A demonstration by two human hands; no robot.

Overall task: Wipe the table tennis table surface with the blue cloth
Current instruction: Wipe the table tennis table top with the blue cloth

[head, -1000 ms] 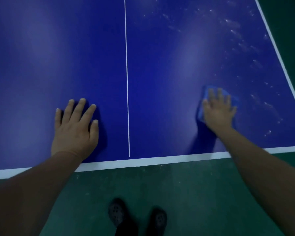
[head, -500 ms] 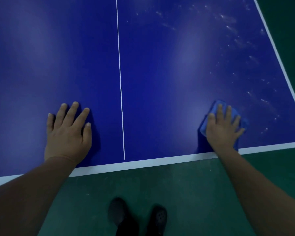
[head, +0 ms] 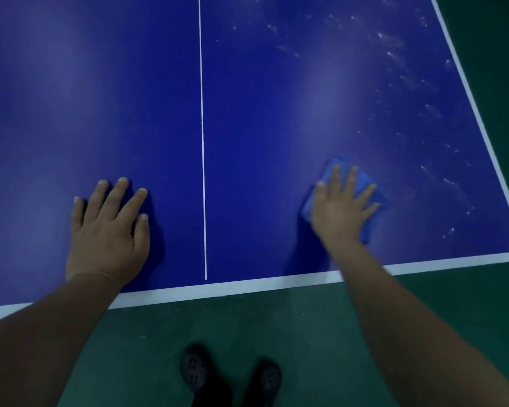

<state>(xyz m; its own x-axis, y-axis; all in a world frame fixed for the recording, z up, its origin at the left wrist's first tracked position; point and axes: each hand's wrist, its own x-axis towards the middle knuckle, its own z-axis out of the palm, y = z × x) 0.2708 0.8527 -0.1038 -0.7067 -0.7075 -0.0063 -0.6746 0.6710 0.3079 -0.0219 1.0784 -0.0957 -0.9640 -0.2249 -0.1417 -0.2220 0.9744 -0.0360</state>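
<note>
1. Head view: the wiping is under way. The right hand [head: 340, 205] lies flat on the blue cloth [head: 365, 183], fingers straight and spread wide, pressing it onto the table tennis table [head: 276, 118] on the right half, near the white end line [head: 276, 282].
2. The left hand [head: 109, 233] rests flat on the left half, fingers straight and a little fanned, holding nothing; it looks to be bracing the person's lean.
3. The centre line [head: 202, 142] runs between the two hands. Pale smears and specks [head: 394, 48] lie scattered over the far right part, out to the side line [head: 467, 92], so I judge that area not yet done.
4. Next, I reckon, the cloth wants pushing outward and to the right through those specks, the palm kept flat so the cloth does not bunch or slip out.
5. Against half a second ago, the cloth and right hand sit further from the end line, up the table; a second ago they were at much this distance from it, so the stroke goes to and fro. The left hand has stayed planted.
6. Below the table edge, on the green floor [head: 306, 333], stand the person's dark shoes [head: 229, 374].
</note>
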